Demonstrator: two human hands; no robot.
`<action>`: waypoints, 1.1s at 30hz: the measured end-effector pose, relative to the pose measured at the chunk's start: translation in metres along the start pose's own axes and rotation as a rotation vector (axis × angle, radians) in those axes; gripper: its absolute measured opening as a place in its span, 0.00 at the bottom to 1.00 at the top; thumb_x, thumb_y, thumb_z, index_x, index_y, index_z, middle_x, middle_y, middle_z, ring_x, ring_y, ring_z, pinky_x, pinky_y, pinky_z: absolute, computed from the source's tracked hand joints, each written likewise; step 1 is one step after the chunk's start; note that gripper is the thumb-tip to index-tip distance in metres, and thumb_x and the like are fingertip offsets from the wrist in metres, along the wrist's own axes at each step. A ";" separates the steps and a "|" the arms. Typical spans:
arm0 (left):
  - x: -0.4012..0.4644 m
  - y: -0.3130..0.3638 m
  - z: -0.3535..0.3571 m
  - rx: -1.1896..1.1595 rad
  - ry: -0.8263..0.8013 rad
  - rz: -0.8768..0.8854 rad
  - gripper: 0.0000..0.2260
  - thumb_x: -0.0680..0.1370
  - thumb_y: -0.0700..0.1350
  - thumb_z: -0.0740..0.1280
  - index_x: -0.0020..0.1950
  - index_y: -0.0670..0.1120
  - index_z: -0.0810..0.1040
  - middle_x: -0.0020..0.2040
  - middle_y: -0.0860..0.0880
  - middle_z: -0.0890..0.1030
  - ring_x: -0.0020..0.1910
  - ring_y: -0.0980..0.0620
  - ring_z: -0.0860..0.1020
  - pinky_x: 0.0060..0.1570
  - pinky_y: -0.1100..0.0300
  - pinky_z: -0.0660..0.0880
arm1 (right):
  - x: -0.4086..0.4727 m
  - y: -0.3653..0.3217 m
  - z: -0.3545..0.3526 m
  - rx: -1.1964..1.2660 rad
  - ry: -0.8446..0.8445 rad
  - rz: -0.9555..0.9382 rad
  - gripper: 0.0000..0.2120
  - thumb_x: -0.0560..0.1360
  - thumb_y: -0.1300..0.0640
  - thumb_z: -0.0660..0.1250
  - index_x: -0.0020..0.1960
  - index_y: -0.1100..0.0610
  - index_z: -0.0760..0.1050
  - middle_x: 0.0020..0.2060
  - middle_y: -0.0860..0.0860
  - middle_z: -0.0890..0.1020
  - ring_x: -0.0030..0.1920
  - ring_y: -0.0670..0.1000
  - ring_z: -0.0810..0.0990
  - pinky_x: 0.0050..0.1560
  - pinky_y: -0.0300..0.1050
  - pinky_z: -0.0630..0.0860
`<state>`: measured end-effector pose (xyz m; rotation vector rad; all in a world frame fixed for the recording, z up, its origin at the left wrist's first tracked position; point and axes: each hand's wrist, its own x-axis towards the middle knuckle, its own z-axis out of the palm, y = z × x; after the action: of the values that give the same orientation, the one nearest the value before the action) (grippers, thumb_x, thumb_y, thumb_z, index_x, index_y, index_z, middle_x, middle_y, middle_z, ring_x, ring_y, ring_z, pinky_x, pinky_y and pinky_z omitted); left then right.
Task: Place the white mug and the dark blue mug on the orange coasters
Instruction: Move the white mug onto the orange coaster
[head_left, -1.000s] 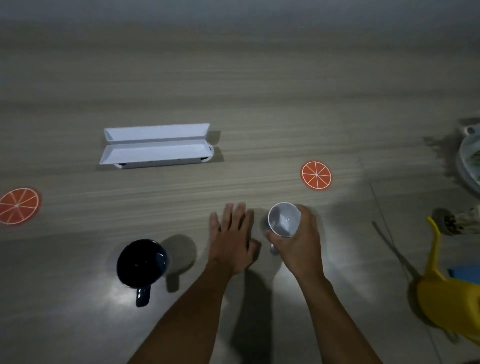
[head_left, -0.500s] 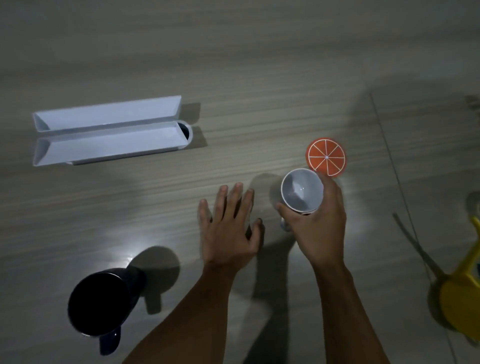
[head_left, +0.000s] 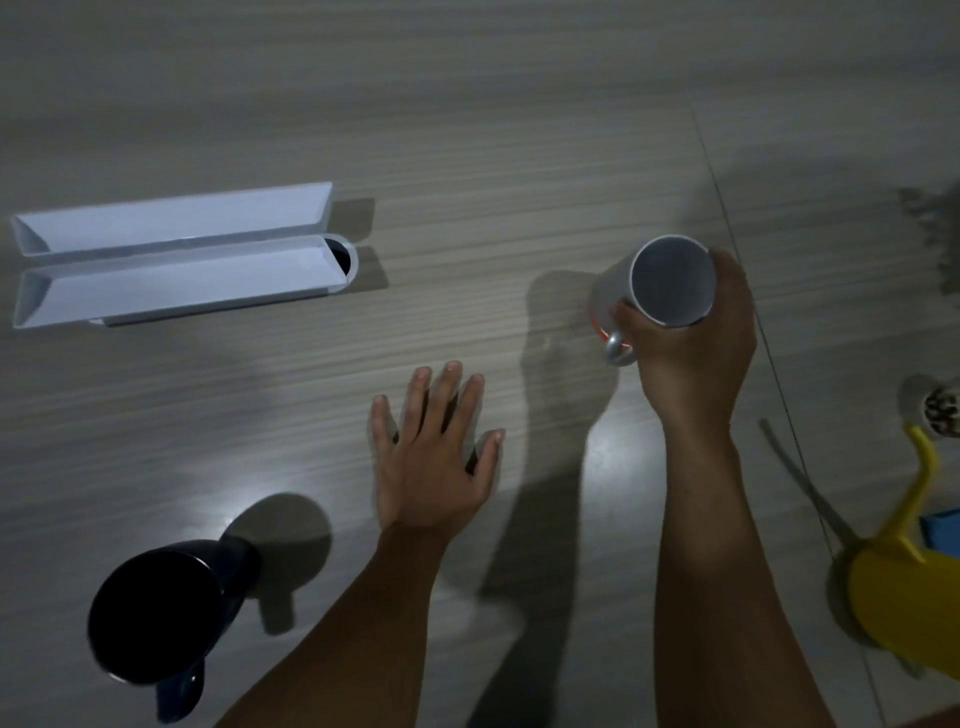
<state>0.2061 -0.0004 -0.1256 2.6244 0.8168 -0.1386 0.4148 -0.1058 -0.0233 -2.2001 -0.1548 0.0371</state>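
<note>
My right hand (head_left: 696, 353) is closed around the white mug (head_left: 670, 283), with the mug's handle toward me. The mug stands over an orange coaster (head_left: 598, 328), of which only a thin orange sliver shows at the mug's lower left. I cannot tell whether the mug touches it. My left hand (head_left: 431, 457) lies flat on the wooden surface with fingers spread, holding nothing. The dark blue mug (head_left: 161, 618) stands upright at the lower left, its handle toward me, well left of my left hand. The second orange coaster is out of view.
A long white open box (head_left: 176, 254) lies at the left, beyond the dark mug. A yellow object with a curved spout (head_left: 904, 571) and a blue item (head_left: 943, 530) sit at the right edge. A small speckled object (head_left: 943, 413) lies above them.
My right hand has carried the white mug forward and right, from beside my left hand onto the spot of the orange coaster, which it now covers. The left hand stayed flat.
</note>
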 end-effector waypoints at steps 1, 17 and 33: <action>0.000 0.000 0.000 0.000 0.002 -0.002 0.29 0.83 0.63 0.51 0.83 0.56 0.53 0.85 0.52 0.52 0.84 0.48 0.46 0.79 0.33 0.45 | 0.006 0.002 0.001 -0.004 0.008 -0.009 0.40 0.56 0.48 0.80 0.67 0.49 0.73 0.60 0.47 0.78 0.55 0.43 0.78 0.43 0.22 0.69; 0.000 -0.001 0.003 -0.020 0.019 -0.004 0.29 0.83 0.63 0.51 0.83 0.57 0.54 0.85 0.52 0.52 0.84 0.49 0.47 0.79 0.34 0.45 | 0.037 0.035 0.003 -0.072 -0.053 -0.034 0.42 0.56 0.48 0.81 0.68 0.53 0.72 0.62 0.50 0.78 0.60 0.48 0.79 0.50 0.30 0.74; -0.001 -0.001 0.003 -0.018 0.034 -0.007 0.29 0.83 0.63 0.52 0.83 0.57 0.55 0.84 0.52 0.54 0.84 0.48 0.48 0.79 0.34 0.46 | 0.034 0.043 0.001 -0.089 -0.058 -0.016 0.45 0.61 0.53 0.82 0.74 0.55 0.67 0.67 0.53 0.74 0.61 0.46 0.74 0.53 0.29 0.70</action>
<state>0.2048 -0.0012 -0.1290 2.6138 0.8350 -0.0878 0.4527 -0.1259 -0.0573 -2.2879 -0.2101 0.0871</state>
